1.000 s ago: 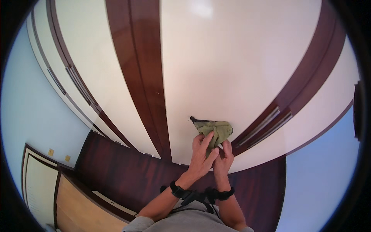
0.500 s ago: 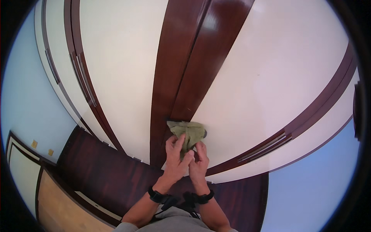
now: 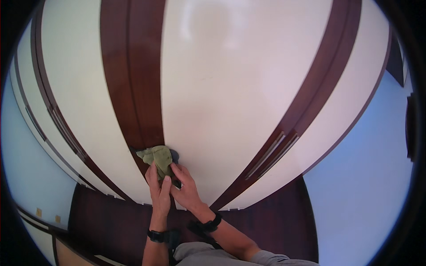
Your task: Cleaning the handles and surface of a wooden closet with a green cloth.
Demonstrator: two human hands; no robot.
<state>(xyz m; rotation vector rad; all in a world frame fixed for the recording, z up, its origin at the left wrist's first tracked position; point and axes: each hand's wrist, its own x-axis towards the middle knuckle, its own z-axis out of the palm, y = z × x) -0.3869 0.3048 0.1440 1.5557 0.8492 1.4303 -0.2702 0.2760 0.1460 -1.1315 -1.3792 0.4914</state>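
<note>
A crumpled olive-green cloth [image 3: 159, 156] is bunched between both my hands, in front of the dark wood strip [image 3: 137, 88] of a tall wardrobe. My left hand [image 3: 159, 188] grips it from below, thumb and fingers pressed into the folds. From the right, my right hand [image 3: 186, 188] pinches the cloth's lower part with thumb and fingers. A darker grey piece shows behind the cloth on its right side. Whether the cloth touches the wood I cannot tell. Black bands circle both wrists.
White wardrobe doors [image 3: 230, 88] with dark wood borders curve across the view. Long metal handles [image 3: 270, 155] sit on the right and more on the left. Dark wooden flooring [image 3: 266, 226] lies below, a pale blue wall [image 3: 355, 177] to the right, and low furniture [image 3: 57, 248] at lower left.
The view has swung to the right, so the wardrobe's dark strip and my hands now appear farther left. Both hands still hold the cloth, and its folds have shifted.
</note>
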